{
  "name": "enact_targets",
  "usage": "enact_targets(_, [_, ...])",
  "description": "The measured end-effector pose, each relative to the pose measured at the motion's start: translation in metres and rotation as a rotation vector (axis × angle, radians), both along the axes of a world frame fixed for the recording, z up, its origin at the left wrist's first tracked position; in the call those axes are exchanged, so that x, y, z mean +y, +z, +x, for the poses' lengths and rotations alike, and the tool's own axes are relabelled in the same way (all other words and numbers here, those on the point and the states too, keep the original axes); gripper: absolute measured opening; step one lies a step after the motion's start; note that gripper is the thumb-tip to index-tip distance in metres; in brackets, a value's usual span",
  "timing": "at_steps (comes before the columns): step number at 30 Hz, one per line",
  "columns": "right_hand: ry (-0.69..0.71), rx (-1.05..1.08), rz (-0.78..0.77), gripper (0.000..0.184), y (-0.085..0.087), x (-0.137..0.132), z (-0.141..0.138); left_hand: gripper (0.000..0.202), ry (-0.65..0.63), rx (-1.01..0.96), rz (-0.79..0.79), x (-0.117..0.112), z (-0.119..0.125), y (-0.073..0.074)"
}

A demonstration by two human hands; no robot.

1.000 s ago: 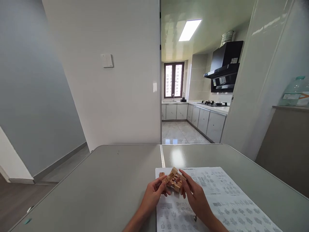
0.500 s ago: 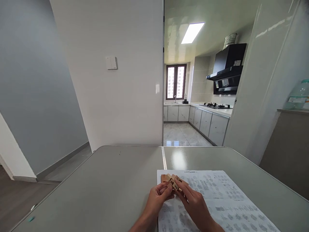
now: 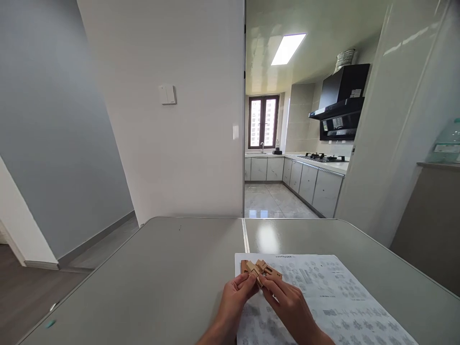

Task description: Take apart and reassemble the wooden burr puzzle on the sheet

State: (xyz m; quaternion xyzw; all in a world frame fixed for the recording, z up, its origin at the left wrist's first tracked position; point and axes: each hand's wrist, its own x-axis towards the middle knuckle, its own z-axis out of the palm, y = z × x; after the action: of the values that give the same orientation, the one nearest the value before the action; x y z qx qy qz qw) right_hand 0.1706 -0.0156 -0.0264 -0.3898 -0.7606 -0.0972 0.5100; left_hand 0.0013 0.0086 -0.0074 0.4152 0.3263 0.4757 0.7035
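1. We have the wooden pieces [image 3: 253, 268] in our 2 hands, bunched over the far left corner of the printed sheet [image 3: 345, 292]; some show notches or slots.
2. Our left hand [image 3: 233, 293] comes in over the near left edge of the sheet, its thumb and fingers [image 3: 247, 283] pinched together on the near pieces.
3. Our right hand [image 3: 287, 301] reaches over the sheet itself, its fingers [image 3: 270, 282] closed on the same bunch; we cannot tell exactly which piece each finger touches.
4. Under the sheet we have the grey worktop [image 3: 172, 273], with a pale seam [image 3: 246, 235] running away from the sheet's far left corner.
5. Well to the left of the sheet, we see 1 small teal thing [image 3: 51, 324] near the worktop's edge.
6. Far beyond the sheet, we look into a kitchen with a window [image 3: 263, 122], a black hood [image 3: 343, 96] and a stove [image 3: 323, 157].
7. Beyond the sheet to the left, we see a wall switch [image 3: 167, 95]; beyond it to the right, a clear bottle [image 3: 446, 143] on a ledge [image 3: 436, 165].
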Motion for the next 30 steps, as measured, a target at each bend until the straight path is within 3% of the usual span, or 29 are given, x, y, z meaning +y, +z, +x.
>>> enact_targets(10, [-0.006, -0.024, -0.078, 0.034, -0.005, -0.004, 0.003, 0.054, -0.073, -0.059, -0.088, 0.001, -0.004, -0.001])
enact_targets(16, [-0.003, -0.095, -0.118, 0.033, -0.007, -0.006, 0.006, 0.052, -0.074, 0.005, -0.077, -0.001, -0.004, 0.008])
enact_targets(22, [0.077, -0.093, -0.100, 0.040, -0.006, -0.007, 0.001, 0.053, 0.017, 0.078, -0.031, 0.001, -0.007, 0.012])
enact_targets(30, [-0.003, -0.055, -0.217, 0.036, -0.011, 0.001, 0.011, 0.058, 0.119, 0.136, 0.103, 0.020, -0.016, 0.006])
